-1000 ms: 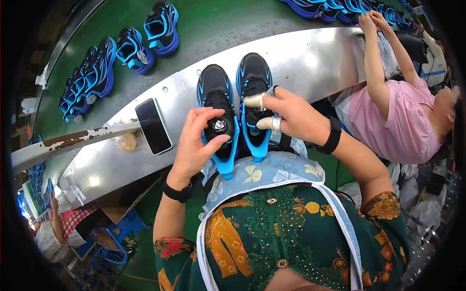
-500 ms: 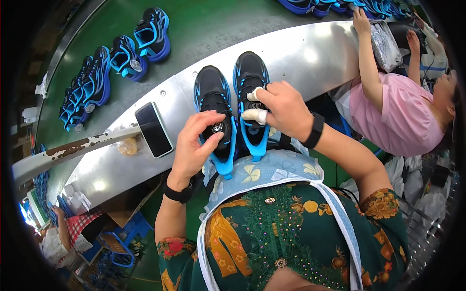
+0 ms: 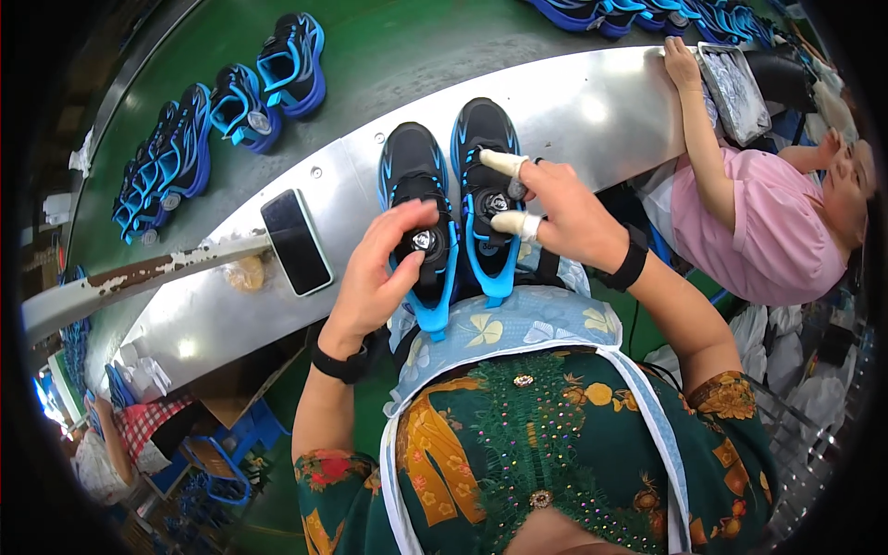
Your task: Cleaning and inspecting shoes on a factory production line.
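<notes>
Two black sneakers with bright blue trim stand side by side at the metal table's edge, heels toward me. On the left sneaker (image 3: 413, 153), my left hand (image 3: 377, 268) has thumb and fingers apart around the round lacing dial (image 3: 424, 240) on the tongue. The fingertips blur slightly. Over the right sneaker (image 3: 486, 125), my right hand (image 3: 564, 208) spreads its thumb and index finger, both in whitish finger cots, on either side of the other dial (image 3: 497, 203). Whether the fingertips touch either dial I cannot tell.
A phone (image 3: 296, 242) lies left of the sneakers, near a worn metal bar (image 3: 148, 277). More sneakers (image 3: 291, 65) stand on the green belt (image 3: 388, 46) beyond the metal table (image 3: 564, 102). At right sits a person in pink (image 3: 777, 222), one hand by a tray (image 3: 735, 92).
My right hand has moved right and opened its fingers, uncovering the right sneaker's dial. My left fingers have shifted slightly. The person's farther hand has come back toward them.
</notes>
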`<state>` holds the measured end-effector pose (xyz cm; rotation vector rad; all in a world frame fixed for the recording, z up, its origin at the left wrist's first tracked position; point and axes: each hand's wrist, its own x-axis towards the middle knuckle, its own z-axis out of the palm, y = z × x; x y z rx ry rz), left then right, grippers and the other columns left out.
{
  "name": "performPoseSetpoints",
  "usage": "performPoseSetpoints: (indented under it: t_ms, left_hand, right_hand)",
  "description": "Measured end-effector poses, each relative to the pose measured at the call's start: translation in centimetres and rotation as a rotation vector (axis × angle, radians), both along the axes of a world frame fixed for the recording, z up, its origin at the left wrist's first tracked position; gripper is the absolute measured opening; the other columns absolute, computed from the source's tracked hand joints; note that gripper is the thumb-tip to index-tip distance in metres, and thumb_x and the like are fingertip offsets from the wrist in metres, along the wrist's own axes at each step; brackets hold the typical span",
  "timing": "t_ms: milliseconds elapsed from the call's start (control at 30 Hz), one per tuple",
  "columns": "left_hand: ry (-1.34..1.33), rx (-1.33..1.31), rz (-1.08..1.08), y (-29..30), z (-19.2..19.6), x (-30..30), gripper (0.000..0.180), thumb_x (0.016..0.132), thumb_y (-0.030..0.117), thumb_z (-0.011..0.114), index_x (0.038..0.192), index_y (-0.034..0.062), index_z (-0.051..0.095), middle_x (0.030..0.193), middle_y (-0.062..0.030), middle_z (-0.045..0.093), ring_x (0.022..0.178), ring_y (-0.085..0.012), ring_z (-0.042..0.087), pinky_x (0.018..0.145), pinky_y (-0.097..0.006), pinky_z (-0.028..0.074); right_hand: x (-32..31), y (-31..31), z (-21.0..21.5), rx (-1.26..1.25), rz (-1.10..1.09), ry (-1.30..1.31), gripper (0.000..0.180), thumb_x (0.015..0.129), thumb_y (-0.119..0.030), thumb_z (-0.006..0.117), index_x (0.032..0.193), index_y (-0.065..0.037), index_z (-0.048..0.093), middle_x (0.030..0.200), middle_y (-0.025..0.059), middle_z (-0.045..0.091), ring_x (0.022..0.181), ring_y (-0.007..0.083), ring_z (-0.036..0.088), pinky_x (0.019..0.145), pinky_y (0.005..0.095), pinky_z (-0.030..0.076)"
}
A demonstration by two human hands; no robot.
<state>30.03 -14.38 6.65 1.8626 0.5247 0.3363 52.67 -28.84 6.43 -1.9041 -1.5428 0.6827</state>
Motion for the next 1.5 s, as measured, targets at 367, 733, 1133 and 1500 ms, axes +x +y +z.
performPoseSetpoints:
  t_ms: [367,733,1133,1500]
  left_hand:
    - [0.036,0.133,0.101,-0.9,0.0,1.1,0.048,0.078,0.003,0.07,0.126,0.0061,0.061,0.11,-0.0083,0.06,0.105,-0.0217,0.06,0.088,-0.031,0.048]
    - [0.036,-0.059,0.098,-1.2,-1.4,1.5,0.05,0.077,0.005,0.073,0.126,0.0038,0.06,0.12,-0.0098,0.061,0.117,-0.0241,0.054,0.096,-0.036,0.043]
    - [-0.056,-0.002,-0.117,0.4,-2.4,1.8,0.051,0.078,0.001,0.07,0.128,0.0054,0.06,0.115,-0.012,0.061,0.119,-0.0258,0.055,0.102,-0.033,0.042]
    - [0.015,0.015,-0.033,0.1,-2.3,2.3,0.036,0.074,0.007,0.078,0.108,0.0024,0.065,0.114,-0.0117,0.062,0.127,-0.0282,0.05,0.103,-0.037,0.041]
  right_hand:
    - [1.2,0.2,0.4,-0.082,0.032,-0.028,0.049,0.086,-0.03,0.072,0.131,-0.013,0.06,0.088,0.0135,0.057,0.084,0.0292,0.053,0.078,0.0374,0.043]
    - [1.9,0.4,0.5,-0.077,0.019,0.072,0.049,0.086,-0.028,0.072,0.131,-0.014,0.06,0.089,0.0133,0.058,0.082,0.0265,0.055,0.077,0.036,0.045]
    - [3.0,0.0,-0.2,-0.098,0.005,0.087,0.05,0.083,-0.033,0.075,0.125,-0.01,0.062,0.089,0.0144,0.06,0.083,0.0293,0.056,0.074,0.0379,0.046]
    - [3.6,-0.1,0.2,-0.101,0.014,0.157,0.052,0.082,-0.029,0.075,0.129,-0.011,0.061,0.098,0.0115,0.064,0.085,0.0241,0.056,0.081,0.035,0.046]
